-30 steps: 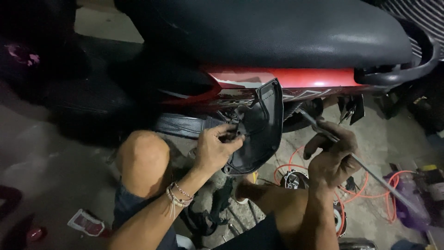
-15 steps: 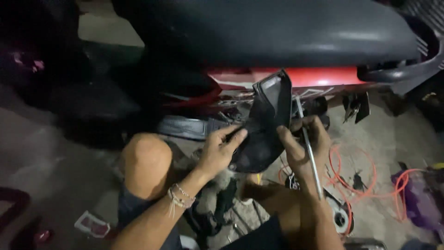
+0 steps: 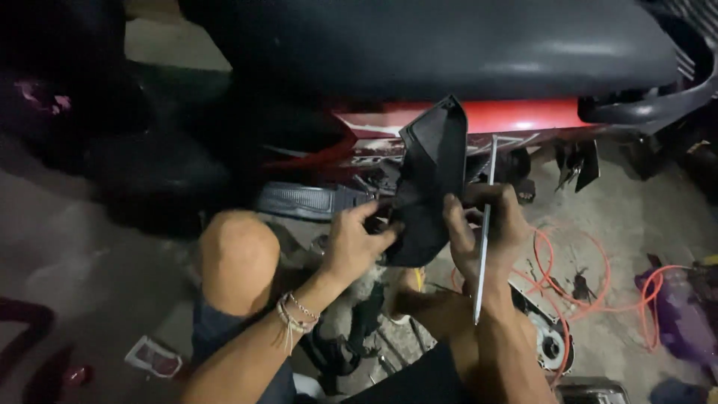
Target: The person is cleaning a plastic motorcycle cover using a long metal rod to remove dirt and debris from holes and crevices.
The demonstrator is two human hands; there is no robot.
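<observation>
A red motorbike (image 3: 523, 116) with a dark seat (image 3: 449, 45) stands over a concrete floor (image 3: 75, 239). Against its side sits a black plastic cover (image 3: 430, 179), tilted, held from both edges. The left hand (image 3: 355, 243) pinches its lower left edge; the right hand (image 3: 490, 228) grips the right edge together with a thin metal rod (image 3: 485, 232). An orange cable (image 3: 598, 299) lies nearby. Best handled by supporting both edges evenly, without twisting the plastic.

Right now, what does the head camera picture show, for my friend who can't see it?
Two bare hands hold a black plastic panel beside a red motorcycle. The left hand grips its lower edge; the right hand also holds a thin metal rod. An orange hose lies on the floor.
</observation>
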